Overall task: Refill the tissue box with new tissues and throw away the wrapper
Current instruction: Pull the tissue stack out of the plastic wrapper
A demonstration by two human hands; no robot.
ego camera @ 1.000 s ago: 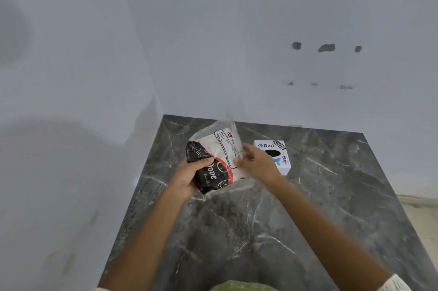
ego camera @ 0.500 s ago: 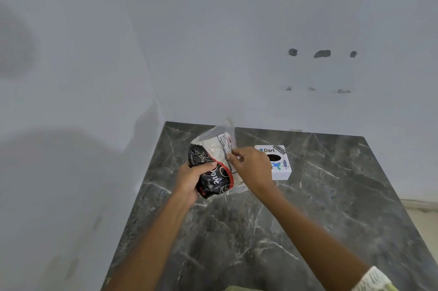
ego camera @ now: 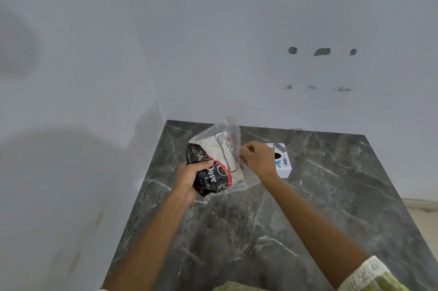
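Note:
A plastic tissue pack (ego camera: 219,159), clear at the top and printed black and red at the bottom, is held above the dark marble counter (ego camera: 308,215). My left hand (ego camera: 189,175) grips its black lower end. My right hand (ego camera: 257,160) pinches the clear wrapper at the pack's right edge. White tissues show through the clear plastic. Behind my right hand sits the small white tissue box (ego camera: 283,160) with a dark oval opening on top; my hand covers its left part.
The counter sits in a corner, with pale walls (ego camera: 71,101) to the left and behind. The back wall has several dark holes (ego camera: 321,51). The counter's right edge drops to a light floor (ego camera: 424,217).
My right hand slid from the front of the pack to its right edge and now pinches the clear plastic. The pack tilted slightly. The view shifted a little.

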